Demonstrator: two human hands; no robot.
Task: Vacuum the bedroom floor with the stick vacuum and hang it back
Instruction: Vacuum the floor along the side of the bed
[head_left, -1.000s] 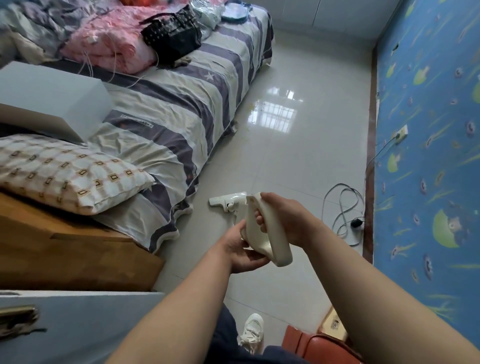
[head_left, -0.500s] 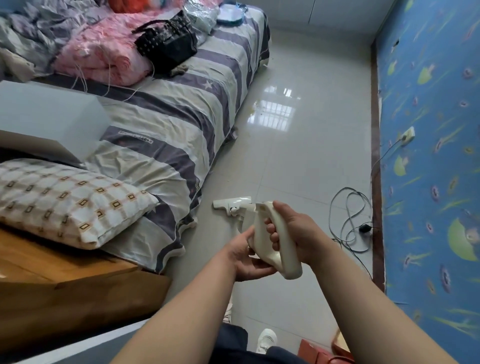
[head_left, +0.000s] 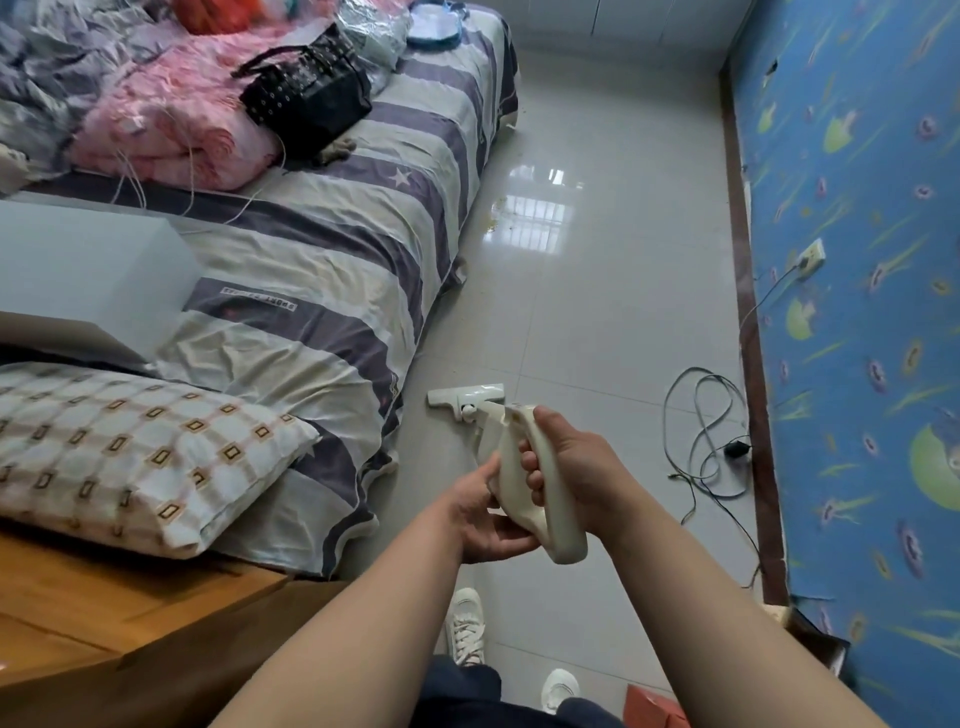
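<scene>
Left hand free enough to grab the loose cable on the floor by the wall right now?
Probably not. The left hand is cupped under the vacuum handle, and the cable lies on the floor past the right hand, so it would have to let go and cross over.

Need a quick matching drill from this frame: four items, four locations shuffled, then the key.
Items:
1. black handbag
2. vacuum floor head
3. loose cable
4. checked pillow

Locations:
A. on the tile floor, close to the bed's edge
B. coiled on the floor along the blue wall
C. at the near end of the bed, by the wooden headboard
D. on the bed, against the pink quilt

Pairs: 1-D, 2-A, 3-B, 4-C
</scene>
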